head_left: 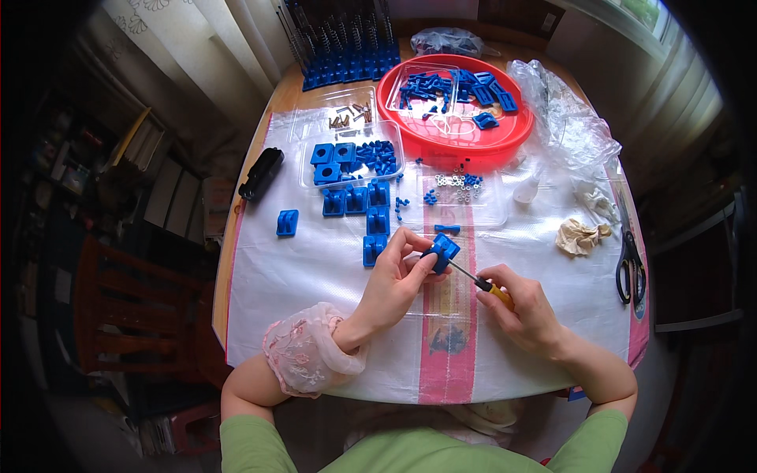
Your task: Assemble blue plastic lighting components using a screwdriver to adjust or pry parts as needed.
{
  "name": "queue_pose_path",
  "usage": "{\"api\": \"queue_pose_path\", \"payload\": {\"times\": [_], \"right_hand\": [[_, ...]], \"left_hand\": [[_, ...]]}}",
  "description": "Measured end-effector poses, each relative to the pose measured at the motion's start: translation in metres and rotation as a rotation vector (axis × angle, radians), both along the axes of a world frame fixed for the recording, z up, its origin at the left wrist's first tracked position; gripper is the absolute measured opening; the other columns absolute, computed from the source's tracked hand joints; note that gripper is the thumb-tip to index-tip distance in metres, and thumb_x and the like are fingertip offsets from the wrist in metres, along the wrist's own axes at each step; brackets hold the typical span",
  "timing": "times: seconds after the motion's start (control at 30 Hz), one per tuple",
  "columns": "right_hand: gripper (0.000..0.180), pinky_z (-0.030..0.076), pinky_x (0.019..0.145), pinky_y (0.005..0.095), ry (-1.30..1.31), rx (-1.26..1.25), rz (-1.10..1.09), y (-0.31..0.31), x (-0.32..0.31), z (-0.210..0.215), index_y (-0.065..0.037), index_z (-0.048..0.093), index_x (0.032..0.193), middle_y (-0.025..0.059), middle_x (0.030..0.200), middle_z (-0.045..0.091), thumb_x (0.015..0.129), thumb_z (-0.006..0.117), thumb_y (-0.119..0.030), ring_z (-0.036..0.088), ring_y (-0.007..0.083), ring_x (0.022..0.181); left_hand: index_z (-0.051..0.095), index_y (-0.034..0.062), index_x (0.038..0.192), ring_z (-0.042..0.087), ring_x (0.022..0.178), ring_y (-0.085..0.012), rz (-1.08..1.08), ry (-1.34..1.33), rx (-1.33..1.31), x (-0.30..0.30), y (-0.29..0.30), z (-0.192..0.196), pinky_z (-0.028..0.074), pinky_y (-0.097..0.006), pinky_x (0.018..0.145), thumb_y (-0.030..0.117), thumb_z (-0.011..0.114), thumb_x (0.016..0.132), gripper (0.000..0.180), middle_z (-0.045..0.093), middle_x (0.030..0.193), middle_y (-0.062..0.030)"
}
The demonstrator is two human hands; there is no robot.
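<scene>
Between the fingers of my left hand is a blue plastic block, held tilted above the table. A screwdriver with a yellow and black handle is gripped in my right hand. Its thin metal shaft reaches up-left to the block; whether the tip sits in a screw cannot be made out. Just beyond the block lies a small blue plastic piece. Left of my left hand stand several similar blue blocks with raised lugs, one of them near the knuckles and a separate one farther left.
A clear tray holds blue parts; behind it lie brass-coloured screws. White nuts sit in a shallow clear lid. The red basin carries more blue pieces. Black scissors, crumpled paper and plastic bags lie at right; a black case at left.
</scene>
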State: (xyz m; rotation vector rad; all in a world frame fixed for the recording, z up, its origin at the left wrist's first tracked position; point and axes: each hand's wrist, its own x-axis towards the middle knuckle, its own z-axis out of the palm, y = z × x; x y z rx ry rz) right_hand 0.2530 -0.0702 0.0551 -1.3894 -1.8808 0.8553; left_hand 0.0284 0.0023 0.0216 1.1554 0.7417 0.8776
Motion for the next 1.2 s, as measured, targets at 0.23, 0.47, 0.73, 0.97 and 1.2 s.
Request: {"api": "queue_pose_path", "payload": {"times": [0.23,0.47,0.73,0.97,1.2], "right_hand": [[0.017,0.051,0.063,0.0434,-0.030,-0.030,0.012,-0.001,0.000,0.002,-0.001,0.058,0.110,0.0205,0.084,0.068,0.096,0.064,-0.008,0.068,0.0381,0.075],[0.027,0.052,0.061,0.0373,-0.004,0.109,-0.047,0.001,-0.002,0.001,-0.001,0.060,0.106,0.0138,0.092,0.060,0.083,0.075,-0.003,0.066,0.0278,0.074],[0.031,0.051,0.056,0.0270,-0.013,0.152,-0.045,0.002,0.006,-0.012,0.001,0.059,0.099,0.0095,0.088,0.059,0.077,0.079,0.004,0.064,0.0152,0.069],[0.022,0.051,0.053,0.0255,0.089,0.069,-0.095,0.001,0.004,-0.010,0.001,0.062,0.093,0.0083,0.079,0.068,0.079,0.079,0.001,0.067,0.0125,0.067],[0.017,0.050,0.052,0.0284,-0.060,0.217,-0.093,0.001,0.005,-0.007,0.001,0.070,0.097,0.0102,0.079,0.068,0.082,0.079,-0.002,0.066,0.0168,0.063]], "left_hand": [[0.045,0.0024,0.114,0.069,0.105,-0.0204,0.004,0.000,0.006,0.000,-0.001,0.000,0.061,-0.032,0.090,0.001,0.053,0.103,0.013,0.063,0.117,-0.0135],[0.045,0.0028,0.114,0.069,0.105,-0.0198,0.002,0.000,0.006,0.000,-0.001,0.001,0.061,-0.031,0.089,0.001,0.053,0.103,0.013,0.062,0.116,-0.0127],[0.045,0.0027,0.113,0.069,0.105,-0.0207,0.009,0.002,0.008,0.000,-0.002,0.003,0.061,-0.031,0.088,0.002,0.054,0.103,0.013,0.063,0.117,-0.0133],[0.045,0.0007,0.112,0.071,0.100,-0.0199,0.018,0.003,0.023,0.001,-0.001,0.003,0.061,-0.030,0.087,0.002,0.054,0.103,0.013,0.063,0.113,-0.0147],[0.046,0.0010,0.112,0.071,0.099,-0.0197,0.042,-0.005,0.002,0.000,0.000,0.002,0.061,-0.029,0.084,0.002,0.054,0.103,0.012,0.063,0.112,-0.0138]]}}
